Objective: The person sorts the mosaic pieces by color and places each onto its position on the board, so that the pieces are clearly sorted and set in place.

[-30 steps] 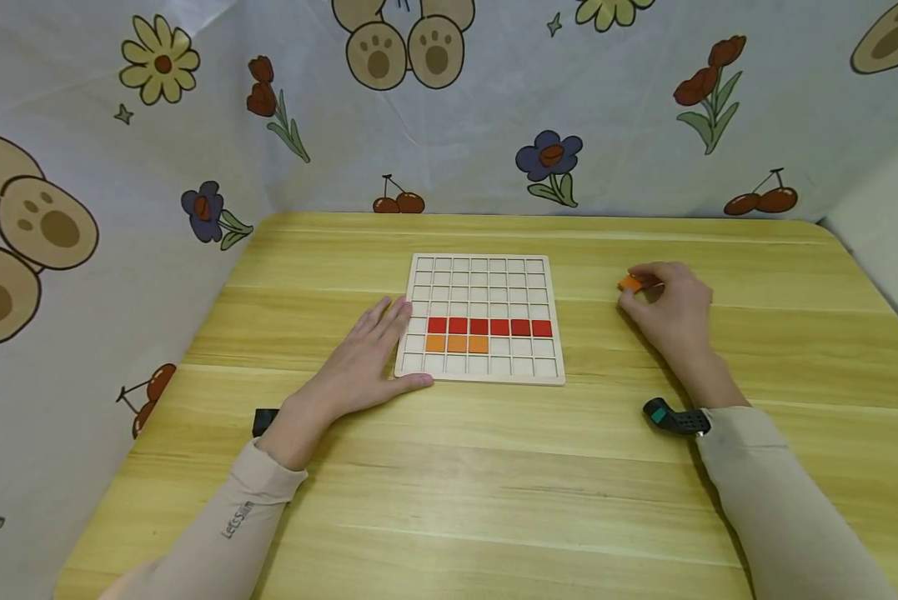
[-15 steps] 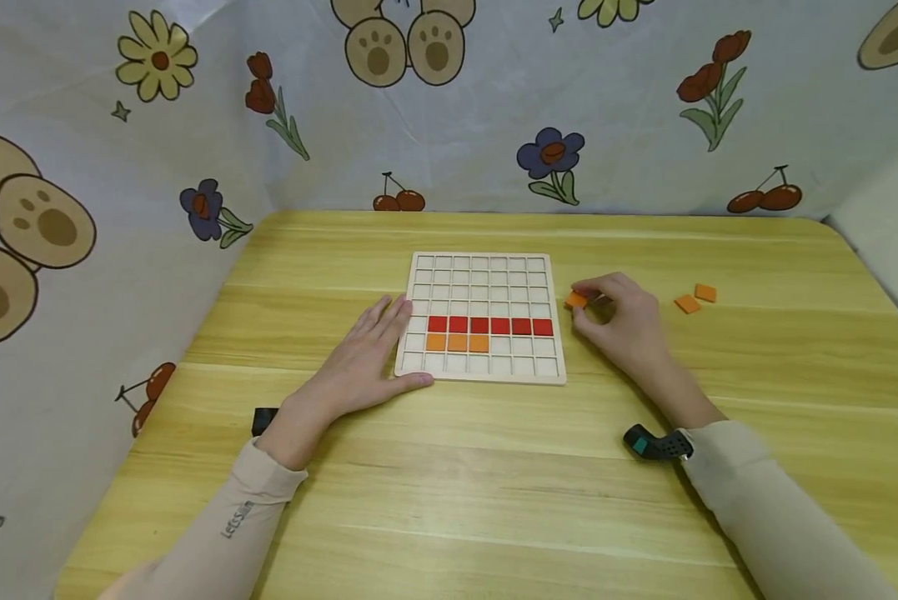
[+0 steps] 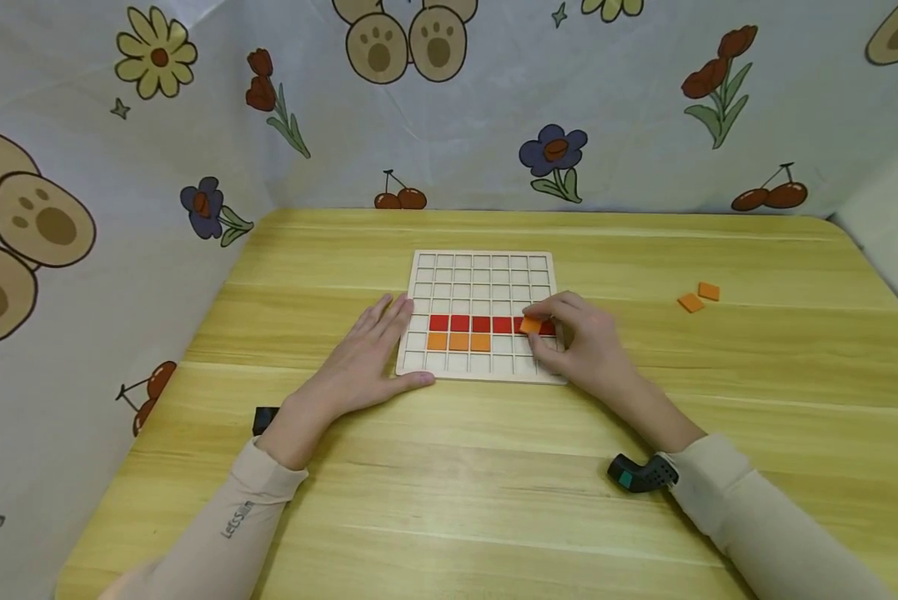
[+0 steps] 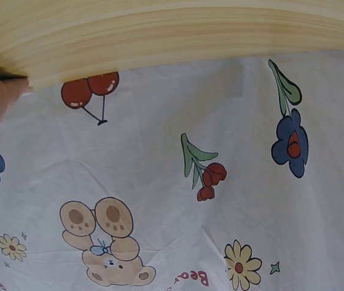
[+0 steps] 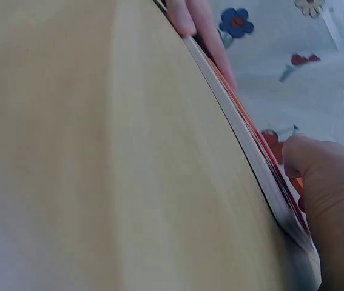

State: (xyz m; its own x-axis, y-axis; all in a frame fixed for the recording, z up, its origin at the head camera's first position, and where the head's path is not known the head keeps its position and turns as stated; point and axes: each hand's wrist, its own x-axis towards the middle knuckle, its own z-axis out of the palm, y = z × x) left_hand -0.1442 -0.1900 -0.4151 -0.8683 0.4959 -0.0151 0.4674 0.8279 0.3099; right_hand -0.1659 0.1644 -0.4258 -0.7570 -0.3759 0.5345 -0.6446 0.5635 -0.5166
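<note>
A pale square grid board (image 3: 469, 285) lies flat on the table. One of its rows carries several red tiles (image 3: 459, 323), and the row nearer the person has three orange tiles (image 3: 459, 342) side by side. My right hand (image 3: 584, 342) pinches another orange tile (image 3: 529, 326) between thumb and finger, over the right end of the red row, partly covering it. With fingers straight, my left hand (image 3: 358, 362) rests along the board's left edge, its thumb at the near left corner. In the right wrist view the right thumb (image 5: 317, 160) stands beside the board's edge.
Two loose orange tiles (image 3: 699, 297) lie on the wooden table (image 3: 449, 483) to the right of the board. A patterned cloth (image 3: 464, 158) hangs behind and to the left of the table. Each wrist wears a black band (image 3: 644, 473).
From the right side of the table, my right hand has carried the orange tile leftward to above the board. This uncovers two loose orange tiles. The left hand stays put.
</note>
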